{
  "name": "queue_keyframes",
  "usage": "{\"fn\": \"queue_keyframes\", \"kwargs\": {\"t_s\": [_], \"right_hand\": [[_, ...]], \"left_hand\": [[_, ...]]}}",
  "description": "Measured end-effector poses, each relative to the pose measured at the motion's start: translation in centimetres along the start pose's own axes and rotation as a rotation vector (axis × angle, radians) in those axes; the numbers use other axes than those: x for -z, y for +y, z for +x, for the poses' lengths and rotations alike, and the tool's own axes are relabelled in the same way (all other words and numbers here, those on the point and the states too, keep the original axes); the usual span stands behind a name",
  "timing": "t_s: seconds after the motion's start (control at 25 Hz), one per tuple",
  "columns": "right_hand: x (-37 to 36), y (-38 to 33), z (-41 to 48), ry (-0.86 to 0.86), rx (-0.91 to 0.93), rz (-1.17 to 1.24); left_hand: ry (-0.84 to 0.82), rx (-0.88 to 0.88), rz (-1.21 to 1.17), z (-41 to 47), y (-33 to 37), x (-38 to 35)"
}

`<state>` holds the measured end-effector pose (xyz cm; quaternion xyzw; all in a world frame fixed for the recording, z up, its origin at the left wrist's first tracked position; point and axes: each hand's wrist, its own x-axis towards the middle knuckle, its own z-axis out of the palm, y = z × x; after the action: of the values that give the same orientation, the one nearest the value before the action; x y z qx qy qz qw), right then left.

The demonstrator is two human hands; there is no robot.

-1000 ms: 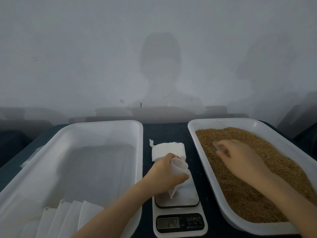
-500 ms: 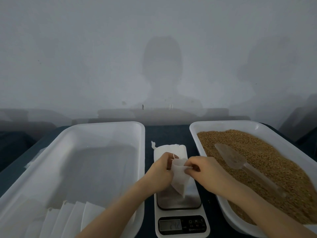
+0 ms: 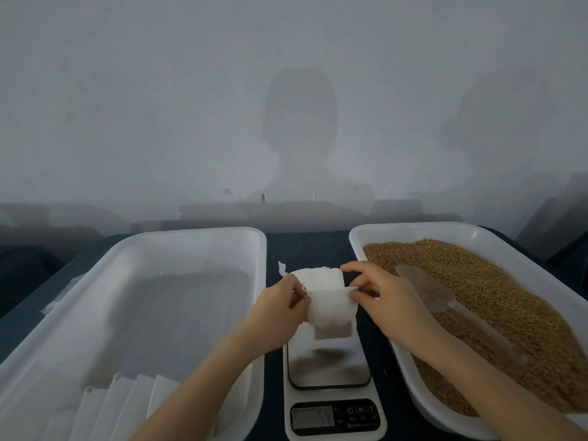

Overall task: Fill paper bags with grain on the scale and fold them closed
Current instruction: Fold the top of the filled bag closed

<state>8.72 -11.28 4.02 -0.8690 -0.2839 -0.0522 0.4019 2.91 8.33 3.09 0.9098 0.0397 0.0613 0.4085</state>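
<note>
wall (image 3: 127, 106): plain grey; a head-and-shoulders shadow is cast on it.
table (image 3: 305, 249): dark blue; only a narrow strip is left bare between the trays, and most of it is taken by the scale.
left tray (image 3: 197, 232): white plastic, rim just beside the scale; flat bags (image 3: 121, 405) are fanned at its near end.
right tray (image 3: 413, 227): white, filled with brown grain (image 3: 509, 297); a clear scoop (image 3: 445, 300) is laid on top.
scale (image 3: 331, 370): steel platform, display digits unreadable.
spare stack (image 3: 321, 276): white bags laid just behind the scale.
paper bag (image 3: 331, 313): held over the platform's far part; contact cannot be told.
left hand (image 3: 276, 310): bag's left top corner is pinched.
right hand (image 3: 388, 297): right top corner is pinched.
</note>
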Motion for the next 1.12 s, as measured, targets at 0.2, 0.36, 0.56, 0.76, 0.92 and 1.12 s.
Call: {"fn": "queue_keyframes", "kwargs": {"t_s": [0.2, 0.36, 0.56, 0.76, 0.92, 1.12], "right_hand": [[-0.9, 0.5, -0.6, -0.029, 0.017, -0.019], [-1.5, 0.9, -1.0, -0.067, 0.037, -0.055], [-1.2, 1.1, -1.3, -0.072, 0.029, -0.01], [-1.2, 1.2, -1.3, -0.064, 0.011, 0.008], [-1.2, 1.2, -1.4, -0.062, 0.015, -0.003], [-1.2, 1.3, -1.4, -0.062, 0.015, -0.011]], "left_hand": [[-0.044, 0.026, -0.015, -0.2, -0.2, 0.6], [-0.13, 0.006, 0.044, -0.2, -0.2, 0.5], [-0.11, 0.011, 0.049, -0.1, 0.0, 0.0], [-0.1, 0.009, 0.033, -0.1, -0.2, -0.1], [-0.087, 0.003, 0.017, -0.2, -0.2, -0.2], [-0.091, 0.002, 0.016, -0.3, -0.1, -0.1]]}}
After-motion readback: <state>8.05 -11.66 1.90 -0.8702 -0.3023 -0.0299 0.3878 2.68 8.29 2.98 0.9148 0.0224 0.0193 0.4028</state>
